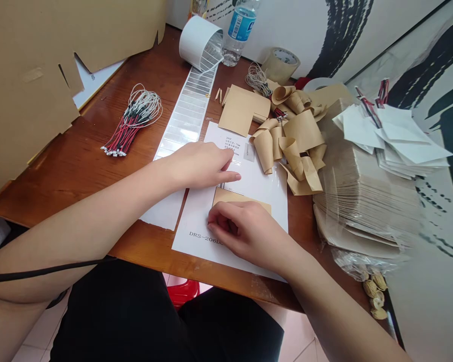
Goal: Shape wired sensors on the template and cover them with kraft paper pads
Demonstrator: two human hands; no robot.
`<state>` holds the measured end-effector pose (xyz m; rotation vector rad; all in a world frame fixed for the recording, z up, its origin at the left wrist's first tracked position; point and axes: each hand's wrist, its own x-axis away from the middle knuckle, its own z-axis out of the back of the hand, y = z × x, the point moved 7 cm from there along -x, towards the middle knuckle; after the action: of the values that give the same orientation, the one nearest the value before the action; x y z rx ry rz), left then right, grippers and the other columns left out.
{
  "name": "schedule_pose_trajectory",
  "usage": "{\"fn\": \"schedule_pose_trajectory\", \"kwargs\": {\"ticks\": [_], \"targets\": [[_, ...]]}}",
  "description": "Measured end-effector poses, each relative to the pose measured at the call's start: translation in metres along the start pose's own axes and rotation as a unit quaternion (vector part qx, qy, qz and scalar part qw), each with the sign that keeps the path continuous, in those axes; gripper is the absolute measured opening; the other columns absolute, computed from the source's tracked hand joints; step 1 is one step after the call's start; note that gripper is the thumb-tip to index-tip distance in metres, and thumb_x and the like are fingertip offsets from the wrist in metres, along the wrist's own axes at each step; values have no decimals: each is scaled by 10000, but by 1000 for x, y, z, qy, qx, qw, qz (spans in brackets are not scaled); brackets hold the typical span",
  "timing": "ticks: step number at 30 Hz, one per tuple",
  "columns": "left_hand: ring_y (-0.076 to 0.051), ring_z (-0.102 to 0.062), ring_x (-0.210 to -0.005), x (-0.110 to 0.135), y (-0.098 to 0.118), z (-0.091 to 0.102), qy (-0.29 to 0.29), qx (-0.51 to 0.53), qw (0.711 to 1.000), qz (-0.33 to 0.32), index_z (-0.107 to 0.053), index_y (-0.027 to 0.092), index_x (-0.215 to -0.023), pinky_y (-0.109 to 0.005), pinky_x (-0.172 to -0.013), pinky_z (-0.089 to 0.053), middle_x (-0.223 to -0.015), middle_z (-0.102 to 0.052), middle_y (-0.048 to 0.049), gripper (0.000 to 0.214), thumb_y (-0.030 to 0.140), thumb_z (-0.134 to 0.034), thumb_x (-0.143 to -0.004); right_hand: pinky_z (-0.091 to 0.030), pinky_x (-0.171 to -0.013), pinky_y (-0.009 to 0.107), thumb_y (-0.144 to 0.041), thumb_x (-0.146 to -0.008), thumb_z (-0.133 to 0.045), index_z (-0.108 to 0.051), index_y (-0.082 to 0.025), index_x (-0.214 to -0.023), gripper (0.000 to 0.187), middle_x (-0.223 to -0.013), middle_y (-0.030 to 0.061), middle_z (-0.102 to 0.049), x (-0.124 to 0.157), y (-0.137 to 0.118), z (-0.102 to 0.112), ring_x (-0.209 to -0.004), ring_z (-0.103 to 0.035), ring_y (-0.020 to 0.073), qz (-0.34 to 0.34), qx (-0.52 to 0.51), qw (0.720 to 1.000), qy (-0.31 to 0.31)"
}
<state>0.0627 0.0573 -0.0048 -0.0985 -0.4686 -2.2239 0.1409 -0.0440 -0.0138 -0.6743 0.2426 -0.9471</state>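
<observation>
My left hand (202,163) lies on a white printed sheet (264,183), fingers curled and pressed down, fingertips pointing right beside a small label. My right hand (245,229) rests just below it, fingers pinched at the left edge of a small brown kraft paper piece (249,200) that lies flat on the sheet. What the left fingers press on is hidden beneath them.
A strip of white labels (184,120) unrolls from a roll (200,42). A bundle of red, black and white wires (130,125) lies left. Curled brown paper backings (298,146), tape (281,63), a water bottle (239,30), stacked clear bags (362,196) and cardboard (26,75) surround the wooden table.
</observation>
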Motion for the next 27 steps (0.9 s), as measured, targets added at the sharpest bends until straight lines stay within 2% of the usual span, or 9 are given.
{"fn": "schedule_pose_trajectory", "kwargs": {"ticks": [6,12,15,18,22,27], "targets": [[-300,-690,-921,0,0,0,-4,2,1000,3,-651,219,-1057,-336,-686,-390,-963,-747,-100,449,605,-439,-971,-391,-608,259,-122,-924,-545,-620,-190,-860,119,-715,1,-651,0,1,0,-625,-540,133,5,1,1000,9],[-276,-676,-867,0,-1,0,-9,2,1000,0,-645,227,-1040,-324,-638,-366,-984,-739,-89,396,583,-500,-945,-386,-611,247,-81,-882,-566,-627,-189,-850,128,-695,-16,-631,0,-1,2,-611,-530,120,16,-11,1000,7],[-239,-658,-844,0,-2,1,3,18,1000,-15,-636,222,-1018,-307,-621,-369,-1008,-732,-75,322,521,-583,-908,-392,-631,250,-68,-861,-578,-639,-185,-912,141,-685,-32,-627,-1,-1,4,-600,-530,114,25,-30,999,2],[-212,-644,-838,-1,-1,2,9,34,999,-36,-634,212,-996,-293,-624,-382,-997,-726,-67,248,431,-633,-879,-386,-650,257,-61,-852,-574,-654,-191,-891,158,-689,-34,-639,-1,0,4,-594,-525,111,24,-30,999,-12],[-220,-636,-809,-3,-1,2,-1,18,999,-28,-659,223,-980,-308,-622,-377,-968,-728,-69,250,448,-612,-884,-369,-648,265,-64,-863,-571,-674,-195,-865,167,-677,-32,-641,-2,1,6,-598,-520,116,26,-21,999,-7],[-249,-658,-844,-5,2,1,-11,0,1000,-10,-698,232,-1055,-329,-693,-405,-949,-739,-74,328,493,-561,-910,-360,-640,278,-69,-887,-558,-676,-192,-867,171,-739,-13,-696,-3,1,5,-602,-522,118,36,-10,999,-10]]}}
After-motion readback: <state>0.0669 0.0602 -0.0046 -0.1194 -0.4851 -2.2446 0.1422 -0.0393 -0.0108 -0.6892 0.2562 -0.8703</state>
